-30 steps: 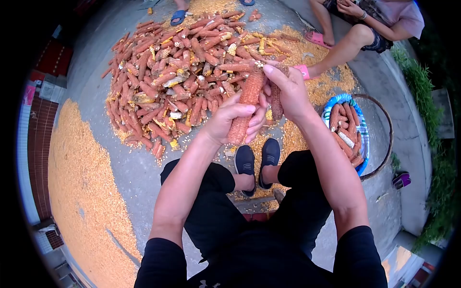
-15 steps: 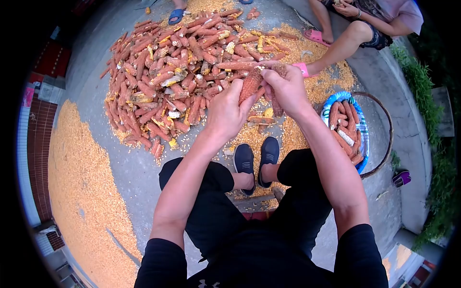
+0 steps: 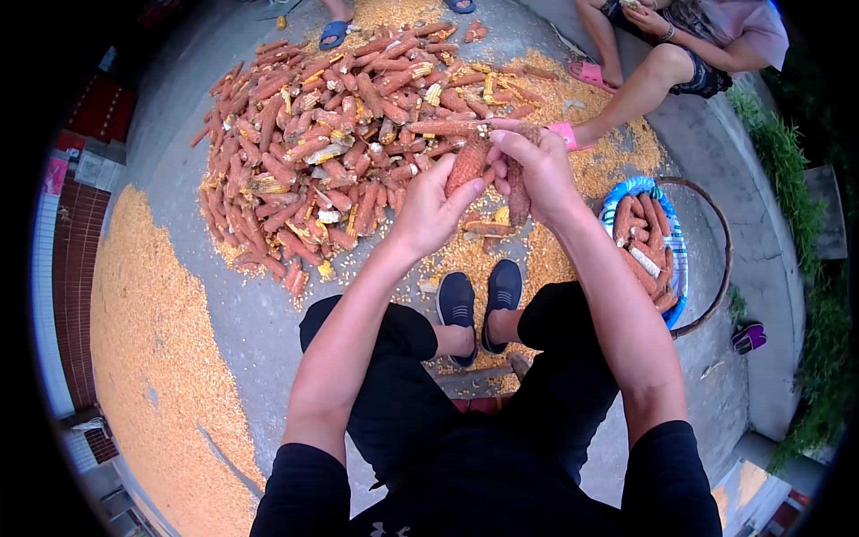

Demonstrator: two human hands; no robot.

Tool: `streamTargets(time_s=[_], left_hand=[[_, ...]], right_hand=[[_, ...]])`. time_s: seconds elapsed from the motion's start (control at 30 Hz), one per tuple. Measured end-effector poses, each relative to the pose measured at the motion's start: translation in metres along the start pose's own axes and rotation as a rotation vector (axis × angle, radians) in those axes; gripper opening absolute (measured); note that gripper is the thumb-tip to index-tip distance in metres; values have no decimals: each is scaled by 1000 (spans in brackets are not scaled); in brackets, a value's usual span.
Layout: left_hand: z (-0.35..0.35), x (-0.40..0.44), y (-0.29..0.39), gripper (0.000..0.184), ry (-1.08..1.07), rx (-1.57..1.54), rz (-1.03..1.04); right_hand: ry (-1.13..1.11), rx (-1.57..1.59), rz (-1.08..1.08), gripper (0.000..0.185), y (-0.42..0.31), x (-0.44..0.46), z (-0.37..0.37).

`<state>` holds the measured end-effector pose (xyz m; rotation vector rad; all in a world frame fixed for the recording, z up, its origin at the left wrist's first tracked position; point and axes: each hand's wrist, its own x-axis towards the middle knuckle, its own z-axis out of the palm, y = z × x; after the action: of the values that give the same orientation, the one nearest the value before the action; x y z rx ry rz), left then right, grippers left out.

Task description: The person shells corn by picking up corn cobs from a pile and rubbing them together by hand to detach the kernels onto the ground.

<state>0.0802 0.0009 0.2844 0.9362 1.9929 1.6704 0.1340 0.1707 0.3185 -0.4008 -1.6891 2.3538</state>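
Note:
My left hand (image 3: 431,208) is closed around a reddish corncob (image 3: 468,167), tilted up and away from me, with a few pale kernels at its far end. Close beside it, my right hand (image 3: 542,172) grips a darker corncob (image 3: 518,195) that hangs down past the fingers. The right thumb reaches over to the far end of the reddish cob. Whether it touches the kernels there I cannot tell. Just beyond both hands lies a large pile of corncobs (image 3: 304,166), mostly stripped, some with yellow kernels left on.
Loose kernels (image 3: 161,376) cover the ground at the left. At the right stands a blue-lined basket (image 3: 680,259) of cobs with a curved handle (image 3: 727,233). Another person (image 3: 662,80) in pink sandals sits at the upper right. A blue sandal (image 3: 333,35) shows beyond the pile.
The view has shifted slightly. Both hands keep their cobs, and the right thumb and fingers have moved a little at the far end of the reddish cob.

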Motion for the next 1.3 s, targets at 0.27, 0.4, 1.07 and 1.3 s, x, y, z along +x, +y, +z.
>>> streamTargets(time_s=[0.27,0.4,1.07,1.3], left_hand=[[-2,1,-10,25,155,327,268],[-9,-7,10,34,-93,-92,-233],[-17,-17,-2,30,-399,-1080,-192],[-18,-20,-4,30,-457,-1279,-223]], right_hand=[[5,-181,-82,28,6,3,1],[4,-117,-89,24,10,2,-1],[-105,-28,-36,22,3,0,16],[-80,18,-48,22,6,-2,22]])
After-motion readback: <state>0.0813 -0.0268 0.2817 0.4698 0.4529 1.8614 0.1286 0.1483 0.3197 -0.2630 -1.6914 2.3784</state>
